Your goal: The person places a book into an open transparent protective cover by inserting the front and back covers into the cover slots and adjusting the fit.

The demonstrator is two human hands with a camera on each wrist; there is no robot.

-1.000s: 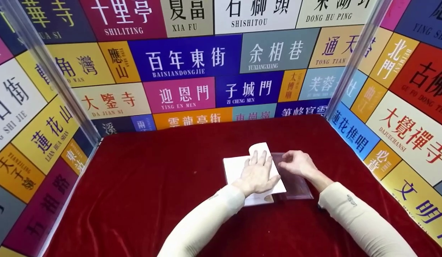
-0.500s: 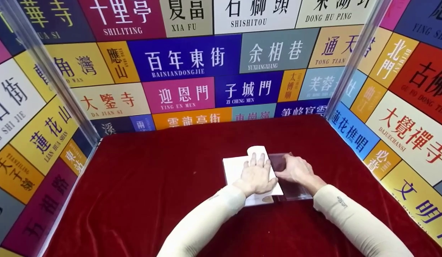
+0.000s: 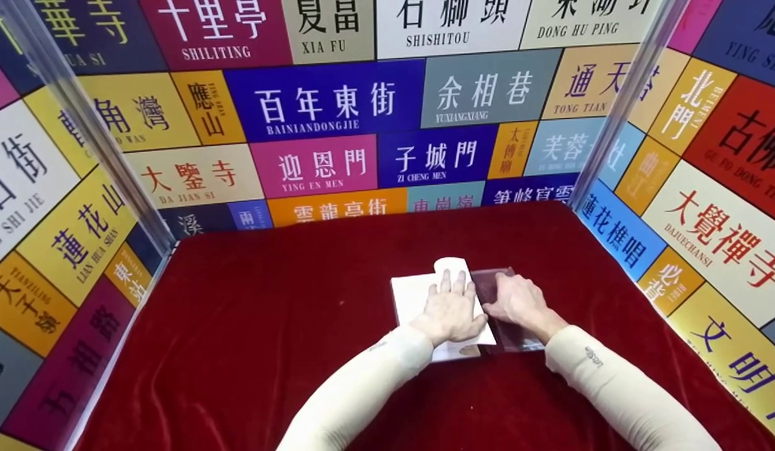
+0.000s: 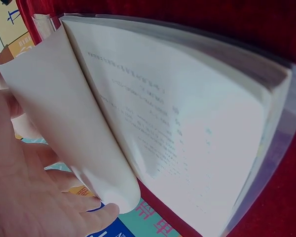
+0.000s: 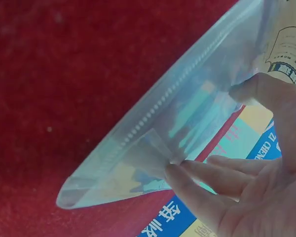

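Red-clothed tbl. (image 3: 268, 326), open bk (image 3: 414, 297) on it, clear plast. cover (image 3: 518, 338)

Book (image 4: 163, 118) lies open, page print blurred; pale leaf (image 4: 74, 113) stands off the page, curling at its ends; left hand (image 4: 39, 192) is at lower left, fingers extended at the leaf's edge; clear plastic cover (image 4: 288, 108) juts past the pages; red cloth (image 4: 227, 17) shows behind

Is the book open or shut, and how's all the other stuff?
Book, open
Turned page, curled
Plastic cover, see-through, opened out beside the book
Left hand, open, over the book
Right hand, touching the plastic cover
Red cloth, spread out, creased
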